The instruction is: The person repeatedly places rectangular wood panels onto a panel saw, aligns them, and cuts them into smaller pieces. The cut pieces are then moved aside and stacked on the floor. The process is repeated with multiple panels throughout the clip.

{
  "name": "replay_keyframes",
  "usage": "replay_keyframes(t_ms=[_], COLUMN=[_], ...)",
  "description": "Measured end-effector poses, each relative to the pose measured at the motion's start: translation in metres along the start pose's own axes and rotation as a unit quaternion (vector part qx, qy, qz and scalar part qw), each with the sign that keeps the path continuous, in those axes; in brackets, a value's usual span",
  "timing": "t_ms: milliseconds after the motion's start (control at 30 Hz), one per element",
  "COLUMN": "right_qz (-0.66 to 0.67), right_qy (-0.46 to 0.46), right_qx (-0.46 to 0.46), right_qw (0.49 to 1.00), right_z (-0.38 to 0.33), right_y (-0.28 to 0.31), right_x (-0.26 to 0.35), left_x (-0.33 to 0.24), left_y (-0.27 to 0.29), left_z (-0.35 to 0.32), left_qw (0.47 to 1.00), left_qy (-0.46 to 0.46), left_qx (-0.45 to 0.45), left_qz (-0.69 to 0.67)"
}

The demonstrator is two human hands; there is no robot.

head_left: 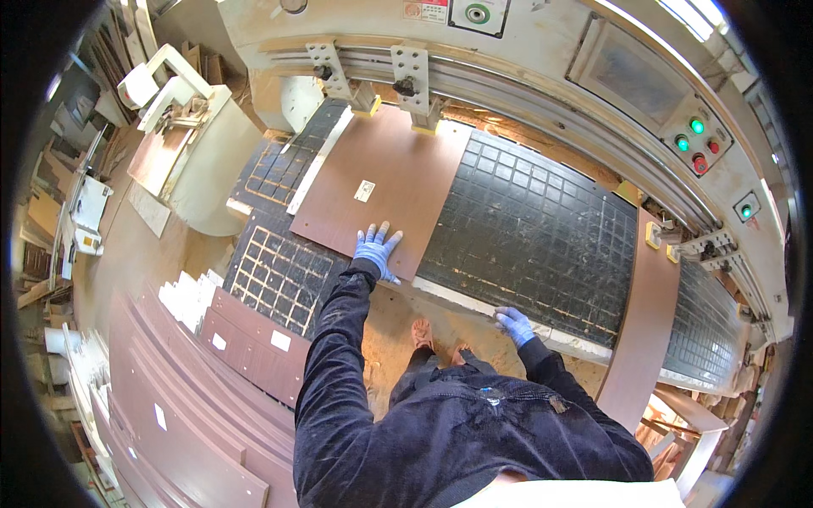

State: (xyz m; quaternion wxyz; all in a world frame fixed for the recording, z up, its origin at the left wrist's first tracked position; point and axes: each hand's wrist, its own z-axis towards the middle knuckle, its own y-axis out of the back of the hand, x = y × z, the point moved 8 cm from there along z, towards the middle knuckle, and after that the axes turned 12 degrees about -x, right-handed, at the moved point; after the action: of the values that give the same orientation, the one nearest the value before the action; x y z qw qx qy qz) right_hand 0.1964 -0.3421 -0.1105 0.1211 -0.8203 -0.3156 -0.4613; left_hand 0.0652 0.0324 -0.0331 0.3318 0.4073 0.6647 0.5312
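Note:
My left hand (378, 251), in a pale blue glove, lies with fingers spread on the near edge of a brown wood-look panel (373, 186). The panel rests on the black gridded machine bed (533, 229) and bears a small white label (364, 190). Its far end sits beneath two perforated metal clamp brackets (413, 80). My right hand (514, 325), gloved alike, hangs by the bed's front edge, fingers loosely extended, with nothing visible in it. To its right, a long narrow brown panel (641, 313) lies across the bed and overhangs the front.
Stacked brown panels (178, 398) stand at the lower left. A control panel with a screen (631, 72) and lit green buttons (696, 126) is at the upper right. Another bracket (711, 245) reaches over the bed at right. A pale machine (203, 169) stands far left.

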Motion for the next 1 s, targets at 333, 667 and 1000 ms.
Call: replay_keyframes(t_ms=[333,667,1000], right_qz=[0.012,0.131,0.264], right_qy=[-0.068,-0.06,-0.099], right_qx=[-0.064,-0.138,-0.252], right_qw=[0.996,0.98,0.926], right_z=[-0.03,-0.062,-0.12], right_y=[0.026,0.034,0.056], right_x=[-0.025,-0.044,-0.088], left_x=[-0.014,-0.066,-0.085], left_y=[0.03,0.372,0.383], left_z=[0.034,0.125,0.2], left_qw=[1.0,0.806,0.872], left_qy=[-0.023,-0.07,0.052], left_qx=[0.013,-0.587,-0.462], left_qz=[0.011,-0.02,-0.153])
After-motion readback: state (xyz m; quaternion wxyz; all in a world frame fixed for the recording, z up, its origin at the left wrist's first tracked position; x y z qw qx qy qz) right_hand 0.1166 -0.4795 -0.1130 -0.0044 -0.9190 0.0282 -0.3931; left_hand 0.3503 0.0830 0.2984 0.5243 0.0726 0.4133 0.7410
